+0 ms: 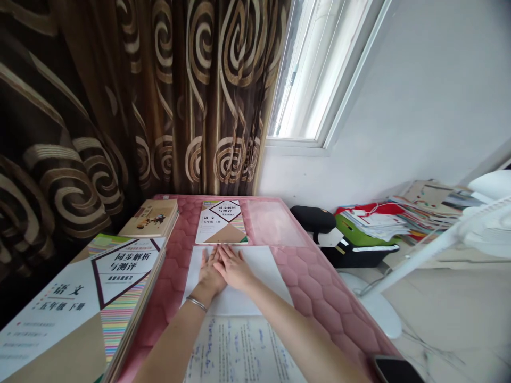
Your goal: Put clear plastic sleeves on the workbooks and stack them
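Note:
My left hand (209, 276) lies flat on a blank white sheet of paper (269, 268), its fingers stretched away from me. A silver bracelet (196, 304) circles that wrist. My right hand (236, 267) rests flat too, overlapping the left one, with its fingers partly across the left hand's fingers. Neither hand grips anything. Just below the blank sheet, partly between my forearms, is a page (233, 346) with printed text and blue handwriting. Past my fingertips lies a workbook (219, 223) with a white and tan cover.
A stack of workbooks (80, 314) and a smaller tan book pile (151, 218) stand at the left. The table has a pink quilted cover (307, 276). A dark phone-like object (397, 369) lies at the right edge. Beyond stand a white fan (435, 250) and a black bin (355, 252).

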Demonstrator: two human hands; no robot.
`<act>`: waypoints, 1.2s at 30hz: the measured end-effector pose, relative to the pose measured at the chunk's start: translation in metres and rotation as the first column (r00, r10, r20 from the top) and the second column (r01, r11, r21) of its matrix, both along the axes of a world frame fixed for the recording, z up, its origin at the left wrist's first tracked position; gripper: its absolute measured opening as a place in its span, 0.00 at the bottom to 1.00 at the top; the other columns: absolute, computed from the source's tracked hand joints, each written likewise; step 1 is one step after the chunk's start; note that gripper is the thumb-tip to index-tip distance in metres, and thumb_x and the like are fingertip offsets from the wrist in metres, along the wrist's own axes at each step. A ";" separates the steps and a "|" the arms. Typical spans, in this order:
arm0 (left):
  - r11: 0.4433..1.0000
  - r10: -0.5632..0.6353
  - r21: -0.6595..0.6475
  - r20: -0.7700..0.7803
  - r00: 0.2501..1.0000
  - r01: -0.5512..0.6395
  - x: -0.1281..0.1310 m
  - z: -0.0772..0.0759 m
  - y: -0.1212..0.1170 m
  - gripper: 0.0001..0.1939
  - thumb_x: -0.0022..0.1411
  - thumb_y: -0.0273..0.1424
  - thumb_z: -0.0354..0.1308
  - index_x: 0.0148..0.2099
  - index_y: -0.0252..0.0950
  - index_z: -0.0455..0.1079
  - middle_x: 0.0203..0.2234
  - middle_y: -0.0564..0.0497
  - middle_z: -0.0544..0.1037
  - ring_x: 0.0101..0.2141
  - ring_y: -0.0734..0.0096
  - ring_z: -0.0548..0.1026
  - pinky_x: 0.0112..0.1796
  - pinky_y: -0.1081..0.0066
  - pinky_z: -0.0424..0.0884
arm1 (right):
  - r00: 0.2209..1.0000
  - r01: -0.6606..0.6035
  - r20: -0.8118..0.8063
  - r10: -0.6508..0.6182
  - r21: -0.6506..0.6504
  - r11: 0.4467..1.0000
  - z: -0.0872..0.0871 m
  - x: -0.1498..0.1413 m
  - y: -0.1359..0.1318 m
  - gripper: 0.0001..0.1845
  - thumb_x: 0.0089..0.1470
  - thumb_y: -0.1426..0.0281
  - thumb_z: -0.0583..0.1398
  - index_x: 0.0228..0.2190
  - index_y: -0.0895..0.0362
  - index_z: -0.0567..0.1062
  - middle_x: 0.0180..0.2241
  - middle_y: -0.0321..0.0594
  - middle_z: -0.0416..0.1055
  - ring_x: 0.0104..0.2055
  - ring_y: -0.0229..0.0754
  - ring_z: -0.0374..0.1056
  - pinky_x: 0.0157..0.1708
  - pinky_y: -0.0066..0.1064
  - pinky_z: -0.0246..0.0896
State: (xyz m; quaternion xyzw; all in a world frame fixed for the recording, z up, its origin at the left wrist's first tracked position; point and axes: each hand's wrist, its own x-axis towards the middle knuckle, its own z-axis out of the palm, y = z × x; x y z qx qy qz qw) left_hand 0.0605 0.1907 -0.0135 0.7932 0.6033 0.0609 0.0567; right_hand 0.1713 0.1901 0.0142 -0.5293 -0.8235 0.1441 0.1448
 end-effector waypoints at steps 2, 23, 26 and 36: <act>1.000 -0.002 -0.008 -0.003 1.000 0.002 -0.001 -0.003 0.001 0.34 0.63 0.39 0.41 0.69 0.37 0.41 0.67 0.46 0.45 0.66 0.59 0.41 0.61 0.48 0.32 | 1.000 0.019 0.008 -0.019 -0.028 0.999 -0.012 -0.005 0.004 0.35 0.62 0.53 0.41 0.63 0.60 0.50 0.66 0.46 0.43 0.68 0.47 0.38 0.64 0.48 0.33; 0.908 0.415 0.057 0.020 0.910 -0.415 -0.038 0.003 -0.004 0.34 0.64 0.43 0.38 0.67 0.30 0.49 0.65 0.39 0.52 0.64 0.53 0.48 0.59 0.39 0.32 | 0.892 0.345 0.289 -0.347 0.061 0.937 -0.029 0.107 0.003 0.37 0.62 0.55 0.40 0.62 0.69 0.51 0.65 0.51 0.47 0.67 0.46 0.40 0.64 0.42 0.31; 0.894 0.447 0.028 0.003 0.894 -0.447 -0.040 0.008 -0.006 0.33 0.64 0.41 0.37 0.67 0.31 0.48 0.65 0.38 0.50 0.64 0.52 0.46 0.59 0.39 0.36 | 0.882 0.360 0.295 -0.367 0.081 0.930 -0.030 0.104 0.002 0.37 0.62 0.54 0.40 0.62 0.67 0.52 0.64 0.52 0.48 0.67 0.47 0.40 0.63 0.43 0.31; 0.954 0.297 -0.030 -0.057 0.953 -0.299 -0.026 0.016 -0.107 0.28 0.65 0.32 0.39 0.65 0.28 0.53 0.64 0.41 0.53 0.63 0.58 0.54 0.60 0.56 0.53 | 0.861 0.352 0.335 -0.383 0.149 0.924 -0.006 0.060 -0.005 0.25 0.60 0.68 0.50 0.55 0.66 0.65 0.59 0.61 0.57 0.62 0.59 0.50 0.57 0.54 0.42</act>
